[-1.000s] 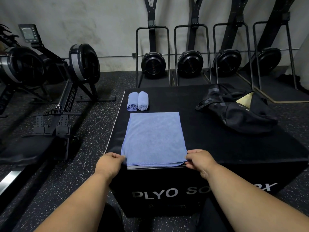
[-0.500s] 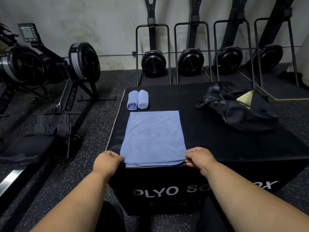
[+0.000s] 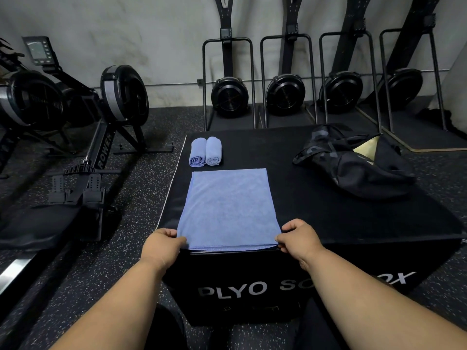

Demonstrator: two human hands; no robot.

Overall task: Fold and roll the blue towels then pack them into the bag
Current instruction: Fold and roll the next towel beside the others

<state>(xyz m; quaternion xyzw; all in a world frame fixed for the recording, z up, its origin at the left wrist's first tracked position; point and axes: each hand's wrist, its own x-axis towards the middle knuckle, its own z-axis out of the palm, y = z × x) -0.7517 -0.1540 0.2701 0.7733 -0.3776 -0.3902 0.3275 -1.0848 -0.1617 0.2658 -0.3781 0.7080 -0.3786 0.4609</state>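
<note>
While hands pinch towel, rolled towels beyond, bag right

On the front face of the black box in front of you, pale capitals read "PLYO SO", then your right forearm covers the middle letters, and "OX" shows past it. On the frame rail of the rowing machine to your left, white capitals read "ROWER" running along the rail. The small marks under the box lettering are too small to read.
</note>
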